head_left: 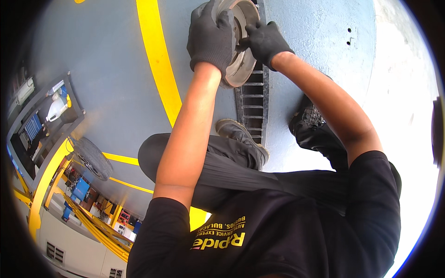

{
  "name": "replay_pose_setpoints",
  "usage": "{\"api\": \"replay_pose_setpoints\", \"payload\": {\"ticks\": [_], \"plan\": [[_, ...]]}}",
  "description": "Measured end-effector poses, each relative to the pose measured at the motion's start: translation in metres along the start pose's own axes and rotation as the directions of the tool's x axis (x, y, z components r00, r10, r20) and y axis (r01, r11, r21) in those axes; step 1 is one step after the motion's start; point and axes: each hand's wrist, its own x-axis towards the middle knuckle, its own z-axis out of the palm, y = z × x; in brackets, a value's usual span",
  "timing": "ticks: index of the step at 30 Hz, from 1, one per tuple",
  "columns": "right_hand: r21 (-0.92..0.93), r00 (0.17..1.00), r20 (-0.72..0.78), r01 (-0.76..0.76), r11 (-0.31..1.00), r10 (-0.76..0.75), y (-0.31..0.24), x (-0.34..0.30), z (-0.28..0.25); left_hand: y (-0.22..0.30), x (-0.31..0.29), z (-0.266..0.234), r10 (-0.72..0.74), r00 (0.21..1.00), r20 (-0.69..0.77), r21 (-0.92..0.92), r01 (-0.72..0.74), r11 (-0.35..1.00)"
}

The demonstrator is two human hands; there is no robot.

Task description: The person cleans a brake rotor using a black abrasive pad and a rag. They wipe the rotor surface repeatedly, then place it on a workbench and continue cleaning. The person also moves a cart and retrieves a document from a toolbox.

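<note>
Black gloves on left hand (211,37) and right hand (265,42); grey metal brake disc (241,60); grey-blue floor (106,78), yellow stripe (160,65); black shirt (278,231).

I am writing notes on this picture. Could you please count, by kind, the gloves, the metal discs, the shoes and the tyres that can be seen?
Black gloves: 2, on the left hand and the right hand
Metal brake disc: 1
Shoes: 2, left shoe and right shoe
Tyre: 1
Total: 6

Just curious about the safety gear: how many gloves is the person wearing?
2: a black glove on the left hand gripping the metal disc, another on the right hand at its hub.
</note>
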Motion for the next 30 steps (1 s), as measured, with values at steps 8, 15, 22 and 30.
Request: {"api": "replay_pose_setpoints", "payload": {"ticks": [8, 15, 22, 30], "plan": [[0.035, 0.972, -0.182, 0.160, 0.986, -0.151, -0.004, -0.019, 0.037, 0.028, -0.003, -0.005, -0.027, 1.000, 0.003, 0.055, 0.027, 0.998], [0.062, 0.908, -0.317, 0.308, 0.949, -0.274, -0.009, -0.018, 0.045, 0.025, -0.002, -0.006, 0.042, 0.999, -0.010, 0.048, -0.041, 0.998], [0.070, 0.966, -0.258, 0.033, 0.997, -0.014, -0.005, -0.010, 0.037, 0.031, 0.002, -0.001, -0.004, 1.000, 0.002, 0.025, 0.004, 1.000], [0.972, 0.984, 0.149, -0.164, 0.166, 0.101, -0.047, -0.007, 0.027, 0.019, -0.001, -0.004, 0.013, 0.999, -0.033, 0.061, -0.011, 0.998]]}}
